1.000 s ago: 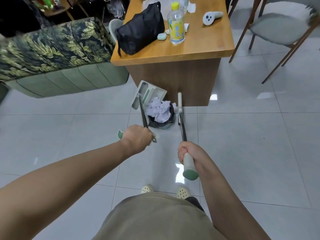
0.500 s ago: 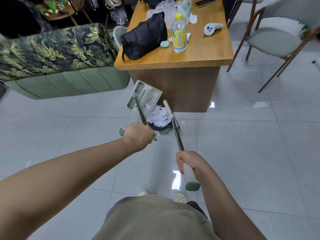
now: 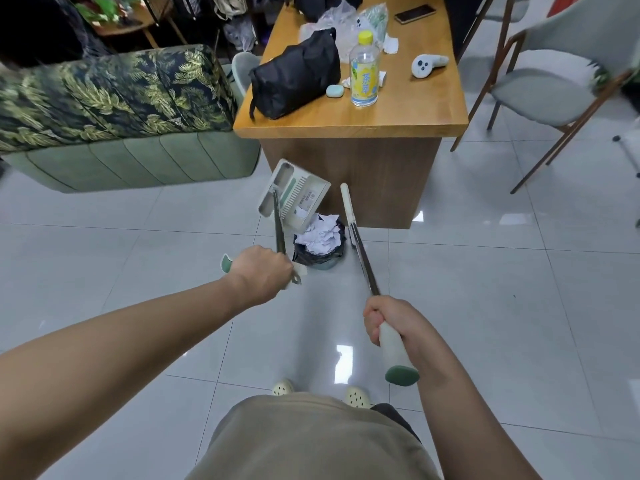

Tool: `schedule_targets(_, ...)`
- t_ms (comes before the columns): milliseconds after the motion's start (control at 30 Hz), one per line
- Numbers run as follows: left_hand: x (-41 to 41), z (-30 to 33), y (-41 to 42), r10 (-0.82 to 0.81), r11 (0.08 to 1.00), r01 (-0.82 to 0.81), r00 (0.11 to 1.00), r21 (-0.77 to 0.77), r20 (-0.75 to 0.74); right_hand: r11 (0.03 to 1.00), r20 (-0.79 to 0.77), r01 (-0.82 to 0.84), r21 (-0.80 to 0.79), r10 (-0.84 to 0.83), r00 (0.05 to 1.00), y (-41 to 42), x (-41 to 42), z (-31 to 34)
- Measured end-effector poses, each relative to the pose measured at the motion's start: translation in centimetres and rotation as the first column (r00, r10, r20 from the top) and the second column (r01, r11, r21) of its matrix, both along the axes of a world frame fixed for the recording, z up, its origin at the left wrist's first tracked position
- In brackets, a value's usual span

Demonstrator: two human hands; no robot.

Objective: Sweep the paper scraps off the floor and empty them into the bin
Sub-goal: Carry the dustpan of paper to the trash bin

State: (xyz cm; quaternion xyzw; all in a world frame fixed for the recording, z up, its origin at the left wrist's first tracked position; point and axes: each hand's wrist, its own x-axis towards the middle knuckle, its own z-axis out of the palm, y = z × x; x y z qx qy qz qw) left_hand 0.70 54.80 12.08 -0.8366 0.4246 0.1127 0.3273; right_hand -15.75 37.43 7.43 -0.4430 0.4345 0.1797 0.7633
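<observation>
Emptying step: left hand (image 3: 265,271) grips dustpan (image 3: 294,194) handle, pan tipped above bin (image 3: 320,252); paper scraps (image 3: 320,233) heaped inside. Right hand (image 3: 393,323) grips broom (image 3: 356,240) handle. Next, likely: shake pan clear.

The floor (image 3: 485,306) is made of glossy pale grey tiles. On it stands a small bin (image 3: 320,252) full of crumpled paper scraps (image 3: 320,233), just in front of the wooden desk. On the tabletop (image 3: 398,112) lie a black bag (image 3: 294,79), a bottle (image 3: 363,72), a white controller (image 3: 426,65) and a phone (image 3: 415,13).
</observation>
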Motion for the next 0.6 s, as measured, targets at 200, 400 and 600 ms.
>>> schedule_targets(200, -1.1, -1.5, 1.8, -0.012, 0.999, 0.015, 0.999, 0.044, -0.048, 0.990, 0.012, 0.051, 0.128, -0.053, 0.999, 0.6, -0.1, 0.6)
schedule_targets(400, -0.6, -1.7, 3.2, 0.029, 1.000, -0.029, 1.000, 0.010, 0.008, 0.938, -0.031, 0.020, 0.347, -0.010, 0.999, 1.1, -0.3, -2.4)
schedule_targets(600, 0.1, -1.5, 4.9, 0.157, 0.984, -0.155, 0.988, -0.087, 0.012, 0.967, -0.201, 0.016, 0.256, 0.037, 0.979, 2.0, -2.7, -10.9)
